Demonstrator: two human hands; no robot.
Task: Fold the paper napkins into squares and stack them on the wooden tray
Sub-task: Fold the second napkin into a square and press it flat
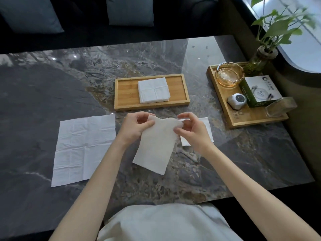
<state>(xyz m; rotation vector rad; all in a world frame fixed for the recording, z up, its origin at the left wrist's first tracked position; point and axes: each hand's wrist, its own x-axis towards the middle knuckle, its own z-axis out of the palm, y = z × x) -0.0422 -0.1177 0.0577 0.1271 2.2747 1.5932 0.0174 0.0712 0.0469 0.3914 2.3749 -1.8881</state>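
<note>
A white paper napkin (154, 146), folded into a long strip, hangs above the marble table, pinched at its top edge by my left hand (135, 126) and my right hand (191, 131). Beyond my hands lies the wooden tray (125, 92) with a stack of square folded napkins (153, 90) in its middle. An unfolded napkin (83, 148) lies flat on the table to the left. Another white napkin (207, 127) lies partly hidden under my right hand.
A second wooden tray (246, 117) at the right holds a glass ashtray (228, 76), a green-and-white box (258, 91), a small white device (237, 100), a clear holder (279, 106) and a potted plant (260, 60). Cushions line the sofa past the table's far edge.
</note>
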